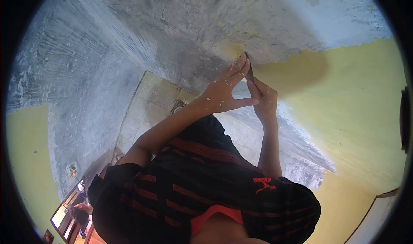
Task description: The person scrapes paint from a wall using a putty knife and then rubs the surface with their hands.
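Observation:
My right hand (265,98) is closed around the lower end of a scraper (250,72), a thin dark flat blade seen nearly edge-on. Its upper end meets the wall (206,33), where grey bare plaster borders yellow-green paint. My left hand (221,89) has its fingers stretched out, with the fingertips lying against the upper part of the blade. The left thumb is spread wide and points at the right hand. White flecks dot the back of my left hand. My right palm hides the scraper's handle.
Yellow-green paint (357,93) covers the wall on the right. Another scraped wall (81,72) meets this one at a corner on the left. Pale floor tiles (148,100) lie below. At lower left, a person (81,211) shows near a framed opening.

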Demonstrator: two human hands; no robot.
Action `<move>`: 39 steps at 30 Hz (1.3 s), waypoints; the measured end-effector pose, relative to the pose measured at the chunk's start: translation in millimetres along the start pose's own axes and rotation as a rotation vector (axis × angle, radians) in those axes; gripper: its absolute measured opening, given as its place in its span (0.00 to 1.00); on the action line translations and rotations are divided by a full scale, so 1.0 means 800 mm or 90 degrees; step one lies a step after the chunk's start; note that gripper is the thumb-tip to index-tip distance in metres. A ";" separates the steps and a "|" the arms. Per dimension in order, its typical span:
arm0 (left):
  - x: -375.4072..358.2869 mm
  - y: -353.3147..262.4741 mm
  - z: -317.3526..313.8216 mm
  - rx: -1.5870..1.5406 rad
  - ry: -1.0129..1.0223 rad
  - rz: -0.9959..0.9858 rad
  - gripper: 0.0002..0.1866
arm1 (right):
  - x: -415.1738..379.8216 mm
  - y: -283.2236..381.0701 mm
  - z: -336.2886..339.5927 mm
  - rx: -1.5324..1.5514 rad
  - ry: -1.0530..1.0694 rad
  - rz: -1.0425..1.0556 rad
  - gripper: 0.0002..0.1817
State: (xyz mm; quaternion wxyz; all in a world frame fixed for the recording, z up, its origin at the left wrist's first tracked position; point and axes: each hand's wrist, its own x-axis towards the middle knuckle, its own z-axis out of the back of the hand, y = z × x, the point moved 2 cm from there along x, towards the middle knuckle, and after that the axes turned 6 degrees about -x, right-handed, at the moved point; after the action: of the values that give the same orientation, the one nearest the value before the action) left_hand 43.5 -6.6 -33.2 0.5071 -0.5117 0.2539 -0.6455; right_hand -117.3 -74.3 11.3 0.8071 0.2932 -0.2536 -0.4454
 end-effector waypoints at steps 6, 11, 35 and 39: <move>0.003 0.005 0.009 -0.004 -0.057 -0.002 0.63 | 0.010 0.014 -0.013 -0.023 -0.050 0.142 0.07; 0.001 -0.005 0.000 -0.038 -0.014 0.024 0.63 | 0.007 0.006 0.006 -0.076 0.053 0.024 0.07; 0.009 0.001 -0.030 -0.087 -0.159 -0.005 0.63 | 0.011 0.008 0.003 -0.061 -0.058 0.178 0.06; 0.009 0.006 -0.023 -0.032 -0.155 -0.029 0.63 | 0.009 0.019 0.004 -0.070 -0.047 0.159 0.06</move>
State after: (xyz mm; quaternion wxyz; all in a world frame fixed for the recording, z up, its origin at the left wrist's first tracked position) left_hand 28.6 -18.1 -41.1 0.5064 -0.6041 0.1948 -0.5836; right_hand -106.9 -74.8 25.2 0.8615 0.1979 -0.2925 -0.3649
